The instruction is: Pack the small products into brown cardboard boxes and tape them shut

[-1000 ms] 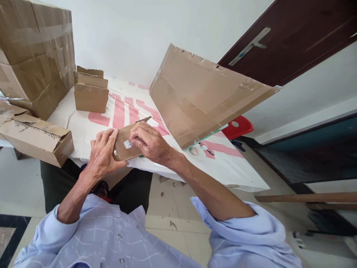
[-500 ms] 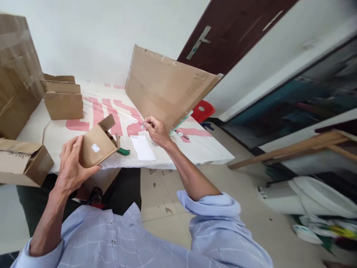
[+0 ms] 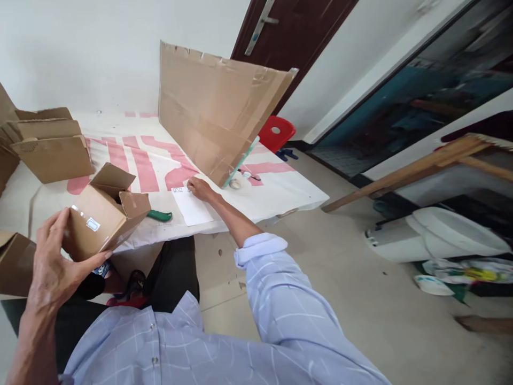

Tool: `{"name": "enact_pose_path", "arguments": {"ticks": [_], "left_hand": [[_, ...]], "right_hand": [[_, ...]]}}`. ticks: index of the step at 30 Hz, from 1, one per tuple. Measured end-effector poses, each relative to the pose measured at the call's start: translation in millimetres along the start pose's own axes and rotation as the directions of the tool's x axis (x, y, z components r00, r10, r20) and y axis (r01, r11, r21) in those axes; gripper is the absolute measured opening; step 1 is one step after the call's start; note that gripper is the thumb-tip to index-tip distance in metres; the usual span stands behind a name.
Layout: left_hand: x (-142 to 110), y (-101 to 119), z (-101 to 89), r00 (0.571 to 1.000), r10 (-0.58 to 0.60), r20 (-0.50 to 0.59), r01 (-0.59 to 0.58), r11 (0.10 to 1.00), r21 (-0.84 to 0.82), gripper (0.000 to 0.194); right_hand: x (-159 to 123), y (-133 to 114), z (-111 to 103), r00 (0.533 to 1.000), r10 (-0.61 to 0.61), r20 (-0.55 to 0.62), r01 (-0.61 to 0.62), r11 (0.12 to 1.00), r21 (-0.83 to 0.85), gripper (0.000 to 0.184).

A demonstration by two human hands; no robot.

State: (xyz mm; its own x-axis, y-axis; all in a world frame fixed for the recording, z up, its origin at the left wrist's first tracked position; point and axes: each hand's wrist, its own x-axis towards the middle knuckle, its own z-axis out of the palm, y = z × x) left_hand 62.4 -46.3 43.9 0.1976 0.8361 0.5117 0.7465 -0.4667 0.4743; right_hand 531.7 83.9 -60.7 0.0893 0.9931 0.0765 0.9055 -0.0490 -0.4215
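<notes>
My left hand (image 3: 54, 262) wraps thumb and fingers around the near end of a small cardboard box (image 3: 98, 206) at the table's front edge. The box lies tilted, its far flaps standing open, with a blue-edged white sticker (image 3: 93, 224) on the upper side. Over the far end of a white paper sheet (image 3: 192, 209), my right hand (image 3: 201, 190) has its fingers closed together. Whatever they pinch is hidden. Small printed outlines show on the sheet beside the fingertips. A green-handled tool (image 3: 160, 215) lies between box and sheet, partly covered by the box.
A large cardboard panel (image 3: 216, 107) leans upright on the cloth-covered table (image 3: 280, 195). Near its foot is a roll of clear tape (image 3: 235, 184). Open cardboard pieces (image 3: 54, 160) stand at left, with another box (image 3: 16, 264) nearer. Beyond the table is a red stool (image 3: 276, 133).
My right hand has left the box and moved right to the far end of the sheet. The box has swung left and tilted in my left hand. My view has turned right.
</notes>
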Motion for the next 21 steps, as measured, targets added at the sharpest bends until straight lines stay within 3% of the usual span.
{"name": "enact_pose_path", "arguments": {"ticks": [10,21], "left_hand": [[2,-2,2.0,1.0,-0.03,0.006,0.03,0.999,0.02,0.105],[0,-6,3.4,1.0,0.015,-0.004,-0.015,0.999,0.052,0.108]], "right_hand": [[23,12,20,0.997,0.006,0.075,0.001,0.996,-0.093,0.017],[31,18,28,0.998,0.008,0.057,-0.003,0.996,-0.087,0.015]]}}
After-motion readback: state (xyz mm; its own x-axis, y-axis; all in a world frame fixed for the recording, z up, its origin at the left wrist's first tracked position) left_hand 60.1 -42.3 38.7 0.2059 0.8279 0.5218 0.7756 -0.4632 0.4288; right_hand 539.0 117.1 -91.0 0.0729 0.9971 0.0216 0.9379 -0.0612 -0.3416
